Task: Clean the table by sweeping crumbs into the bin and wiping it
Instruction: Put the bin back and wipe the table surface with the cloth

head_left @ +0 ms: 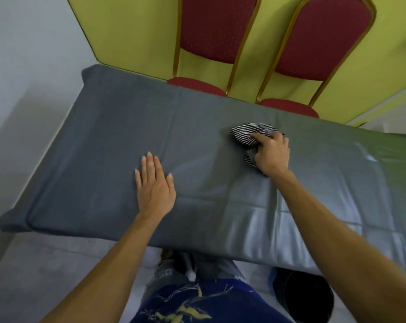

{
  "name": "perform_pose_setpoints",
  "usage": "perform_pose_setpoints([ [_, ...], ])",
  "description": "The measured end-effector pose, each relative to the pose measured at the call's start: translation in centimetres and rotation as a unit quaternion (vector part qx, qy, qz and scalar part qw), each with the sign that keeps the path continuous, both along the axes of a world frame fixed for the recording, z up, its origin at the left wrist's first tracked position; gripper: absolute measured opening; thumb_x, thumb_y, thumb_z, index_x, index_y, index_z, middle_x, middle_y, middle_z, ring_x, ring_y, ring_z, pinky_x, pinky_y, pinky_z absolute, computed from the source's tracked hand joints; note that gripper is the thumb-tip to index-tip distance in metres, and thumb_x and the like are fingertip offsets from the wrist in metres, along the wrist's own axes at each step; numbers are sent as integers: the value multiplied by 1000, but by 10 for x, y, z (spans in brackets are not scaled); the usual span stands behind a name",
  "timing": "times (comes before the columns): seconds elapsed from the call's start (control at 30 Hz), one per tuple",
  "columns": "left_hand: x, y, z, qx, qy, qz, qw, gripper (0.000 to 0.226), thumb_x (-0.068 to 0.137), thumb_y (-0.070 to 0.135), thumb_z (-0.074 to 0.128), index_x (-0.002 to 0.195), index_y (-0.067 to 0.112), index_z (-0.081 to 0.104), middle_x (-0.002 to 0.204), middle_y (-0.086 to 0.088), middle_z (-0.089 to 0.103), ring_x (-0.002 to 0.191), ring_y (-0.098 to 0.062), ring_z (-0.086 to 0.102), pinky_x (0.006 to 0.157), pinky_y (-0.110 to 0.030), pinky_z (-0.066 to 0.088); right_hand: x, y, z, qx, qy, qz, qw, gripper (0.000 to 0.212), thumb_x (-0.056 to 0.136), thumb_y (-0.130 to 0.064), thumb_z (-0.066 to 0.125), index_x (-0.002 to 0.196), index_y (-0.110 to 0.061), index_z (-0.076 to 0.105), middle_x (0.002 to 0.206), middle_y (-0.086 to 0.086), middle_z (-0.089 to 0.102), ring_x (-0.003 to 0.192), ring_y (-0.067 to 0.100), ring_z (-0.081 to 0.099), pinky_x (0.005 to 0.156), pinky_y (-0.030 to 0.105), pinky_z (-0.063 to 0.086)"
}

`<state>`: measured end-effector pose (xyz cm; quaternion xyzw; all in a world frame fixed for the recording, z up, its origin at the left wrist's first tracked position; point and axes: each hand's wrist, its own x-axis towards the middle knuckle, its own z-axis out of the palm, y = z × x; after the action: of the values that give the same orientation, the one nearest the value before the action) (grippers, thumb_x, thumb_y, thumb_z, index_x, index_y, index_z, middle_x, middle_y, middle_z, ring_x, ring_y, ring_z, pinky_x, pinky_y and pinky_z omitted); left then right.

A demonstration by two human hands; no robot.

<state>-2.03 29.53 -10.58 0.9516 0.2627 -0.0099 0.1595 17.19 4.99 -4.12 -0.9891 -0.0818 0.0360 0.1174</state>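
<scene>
A table under a grey cloth [108,136] fills the middle of the view. My right hand [270,152] presses a bunched black-and-white striped rag [246,134] against the cloth toward the table's far side, fingers curled over it. My left hand [154,183] lies flat on the cloth nearer to me, palm down, fingers spread, holding nothing. No crumbs show on the grey surface. A dark round bin [302,292] stands on the floor beneath the table's near edge, at my right.
Two red-cushioned chairs with gold frames [211,43] [318,50] stand at the table's far side against a yellow wall. The floor to the left is pale grey. My legs and blue shirt sit at the bottom centre.
</scene>
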Motion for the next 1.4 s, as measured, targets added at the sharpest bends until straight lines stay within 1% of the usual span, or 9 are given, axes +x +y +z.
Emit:
perform_pose_setpoints([
  [0.17,7,-63,22,-63,-61,34,996,64,99,32,24,154,-2,16,163,-17,13,152,-29,8,122,-49,7,-73,30,6,78,-30,125,989,56,70,-45,45,120,-34,69,126,13,56,107,40,50,84,46,49],
  [0.27,8,-111,17,-74,-64,10,995,63,101,35,19,155,4,12,164,-11,8,153,-24,3,123,-50,8,-100,29,-10,41,-27,227,973,47,73,-26,71,118,-40,67,128,7,55,109,32,51,81,43,50],
  [0.4,6,-128,4,-3,-27,38,999,62,102,35,22,156,7,11,164,-10,13,153,-23,6,123,-48,12,-56,8,-12,50,-11,272,961,54,69,-15,72,116,-41,69,128,7,55,111,32,50,84,42,46],
  [0.63,10,-130,-3,41,-3,33,999,63,102,37,16,154,2,21,163,-11,16,152,-25,12,123,-47,12,106,-61,-7,-20,-13,197,980,56,72,-36,80,126,-41,63,140,6,48,124,36,41,98,50,44],
  [0.77,16,-135,3,18,-5,58,998,64,101,37,16,153,0,24,164,-12,13,152,-27,8,122,-51,12,170,-85,2,-7,14,66,998,50,87,-18,61,132,-39,58,132,17,47,122,41,39,99,51,43],
  [0.93,27,-200,17,7,-39,63,997,61,102,35,19,153,1,21,165,-12,5,153,-24,0,123,-46,0,105,-79,20,85,-11,155,984,45,77,-32,60,121,-36,68,122,17,54,111,40,46,93,45,46],
  [1.03,26,-235,7,6,-10,47,999,61,101,35,21,151,0,29,164,-12,8,153,-25,3,123,-50,6,14,-84,6,116,-1,290,950,50,72,-32,45,112,-34,72,116,13,58,103,37,51,87,41,49],
  [1.1,23,-242,1,21,11,45,999,58,101,35,24,144,-1,41,164,-14,13,153,-26,6,122,-51,10,-24,-95,-6,90,16,338,937,44,74,-24,55,113,-35,72,117,11,56,104,34,52,84,43,50],
  [1.4,24,-246,2,50,26,43,997,64,101,36,24,154,1,19,164,-14,12,152,-27,8,122,-52,11,101,-143,-13,30,-30,188,981,47,73,-31,74,119,-37,69,129,11,56,111,40,49,88,47,50],
])
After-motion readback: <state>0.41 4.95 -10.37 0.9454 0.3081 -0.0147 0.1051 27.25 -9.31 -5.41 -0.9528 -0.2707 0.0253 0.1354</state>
